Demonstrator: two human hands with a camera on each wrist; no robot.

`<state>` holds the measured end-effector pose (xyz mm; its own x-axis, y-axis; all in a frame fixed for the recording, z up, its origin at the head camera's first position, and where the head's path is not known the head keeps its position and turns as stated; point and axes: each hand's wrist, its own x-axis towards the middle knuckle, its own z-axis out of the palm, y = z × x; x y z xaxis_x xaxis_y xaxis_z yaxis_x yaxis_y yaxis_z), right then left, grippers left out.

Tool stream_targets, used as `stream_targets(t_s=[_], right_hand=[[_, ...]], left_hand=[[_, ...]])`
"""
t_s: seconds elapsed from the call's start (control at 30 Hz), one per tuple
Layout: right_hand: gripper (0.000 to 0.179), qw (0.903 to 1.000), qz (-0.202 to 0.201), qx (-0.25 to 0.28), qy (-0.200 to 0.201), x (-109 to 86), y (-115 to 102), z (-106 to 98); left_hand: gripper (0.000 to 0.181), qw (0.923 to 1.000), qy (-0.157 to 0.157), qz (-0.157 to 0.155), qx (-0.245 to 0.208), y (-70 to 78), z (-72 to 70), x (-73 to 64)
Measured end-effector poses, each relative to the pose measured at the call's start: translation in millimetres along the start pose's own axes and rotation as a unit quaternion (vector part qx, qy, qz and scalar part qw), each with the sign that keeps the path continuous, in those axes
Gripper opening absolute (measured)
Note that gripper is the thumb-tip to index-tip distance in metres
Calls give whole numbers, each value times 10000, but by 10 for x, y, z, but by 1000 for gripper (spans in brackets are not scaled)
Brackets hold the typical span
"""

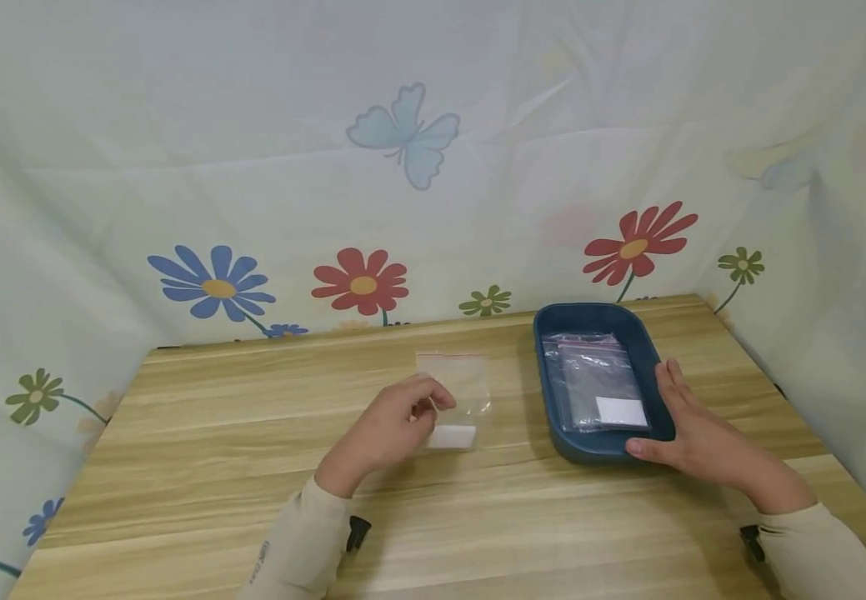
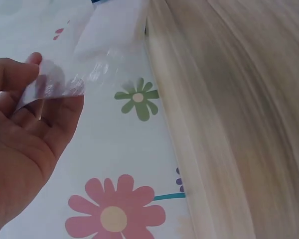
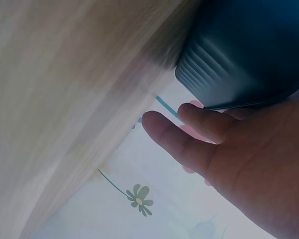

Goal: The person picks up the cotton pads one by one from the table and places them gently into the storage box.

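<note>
My left hand pinches the edge of a clear zip bag between thumb and fingers. The bag has a white label panel and a thin reddish line along its far edge. In the left wrist view the transparent bag stretches away from the fingertips. My right hand lies against the right side of a dark blue tray, fingers extended along the outer wall and thumb at the near rim. Inside that tray lie stacked clear zip bags, the top one showing a white label panel.
The wood-grain table carries the tray on its right half. A white cloth printed with flowers and a butterfly hangs behind the table and at both sides.
</note>
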<state>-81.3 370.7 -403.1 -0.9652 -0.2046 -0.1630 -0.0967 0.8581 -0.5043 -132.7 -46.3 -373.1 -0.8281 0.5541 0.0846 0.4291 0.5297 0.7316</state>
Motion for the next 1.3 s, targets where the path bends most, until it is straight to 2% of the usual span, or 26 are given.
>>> stream_targets(t_s=[0.17, 0.33, 0.53, 0.67, 0.8, 0.87, 0.97, 1.07, 1.2, 1.3], right_hand=[[123, 10000, -36, 7, 20, -1, -1, 0], [124, 10000, -42, -18, 31, -2, -6, -4], [124, 10000, -76, 0, 29, -2, -7, -7], [124, 10000, -66, 19, 26, -3, -8, -9], [124, 9999, -75, 63, 22, -5, -8, -14], [124, 9999, -77, 88, 24, -11, -6, -15], [124, 9999, -57, 93, 28, -18, -5, -14], [123, 10000, -31, 64, 30, -21, -6, -13], [122, 10000, -36, 63, 13, -22, -12, -16], [123, 9999, -57, 107, 2, -17, -21, -17]], left_hand=[[32, 9998, 11, -179, -74, 28, -45, -16], [40, 9998, -35, -78, -163, 13, -63, -17], [40, 9988, 310, -144, -344, 19, -60, -9], [37, 9983, 460, 32, -367, 14, -69, -4], [36, 9976, 621, 267, -174, -4, -82, 1], [38, 9973, 670, 287, -22, -10, -87, 6], [41, 9978, 643, 158, 33, -15, -99, 2], [41, 9979, 631, -104, 44, -3, -126, -10], [38, 9959, 791, -428, 74, 13, -156, -29], [38, 9942, 930, -541, 56, 14, -154, -36]])
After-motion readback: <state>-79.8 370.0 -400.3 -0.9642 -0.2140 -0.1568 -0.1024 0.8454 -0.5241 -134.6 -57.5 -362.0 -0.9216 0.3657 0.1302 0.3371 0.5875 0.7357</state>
